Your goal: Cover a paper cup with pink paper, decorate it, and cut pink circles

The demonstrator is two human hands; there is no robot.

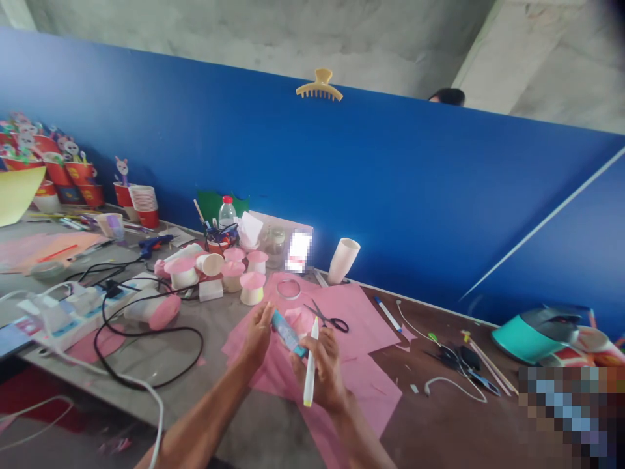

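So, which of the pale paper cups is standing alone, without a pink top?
The tall cream paper cup upside down against the blue board, right of the pink-topped cups.

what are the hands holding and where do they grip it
The left hand pinches one end of a small blue tube; the right hand holds its other end, plus a white pen gripped around its middle.

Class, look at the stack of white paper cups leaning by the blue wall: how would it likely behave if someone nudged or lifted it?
The stack of white paper cups already stands tilted, so a nudge would probably tip it. Being thin paper, it is likely light and easily crushed. Its round shape suggests it would roll across the pink paper once down.
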